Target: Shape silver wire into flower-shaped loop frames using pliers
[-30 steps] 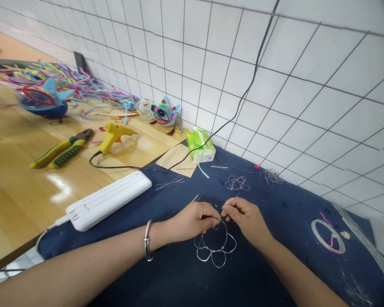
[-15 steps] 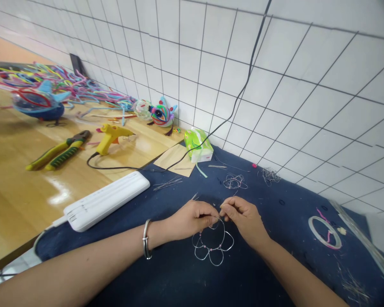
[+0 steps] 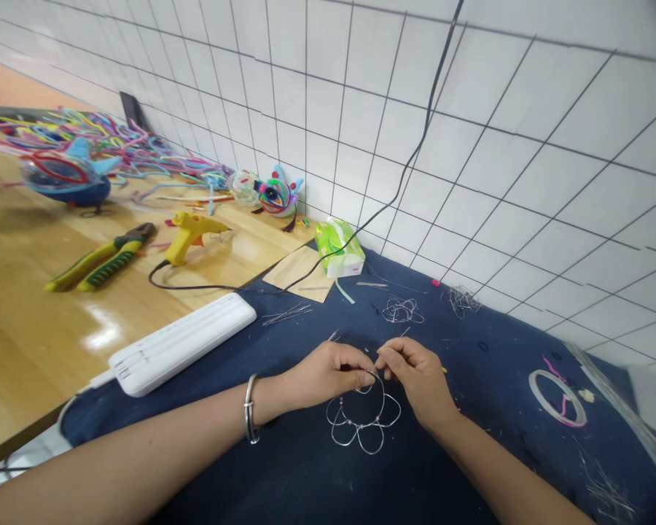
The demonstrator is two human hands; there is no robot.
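A silver wire flower (image 3: pixel 370 425), with looped petals and small pink beads around a ring, hangs over the dark blue cloth. At the ring's top, my left hand (image 3: pixel 328 373) pinches the wire between thumb and fingers; a silver bangle is on that wrist. My right hand (image 3: pixel 417 373) is close beside it, its thumb and fingertips closed on a thin wire end that pokes up past the fingers. The fingertips of both hands nearly meet, and the exact joint of the wires is too small to make out.
Beyond my hands lie a beaded wire piece (image 3: pixel 403 310), tangled wire (image 3: pixel 463 300) and a green tissue pack (image 3: pixel 339 248). To the left are a white power strip (image 3: pixel 183 343), yellow glue gun (image 3: pixel 189 237) and pliers (image 3: pixel 101 259). A white ring (image 3: pixel 536 397) sits right.
Both hands keep almost the same place and pinch. The wire flower has shifted very slightly, and more of the wire end shows above my right fingers.
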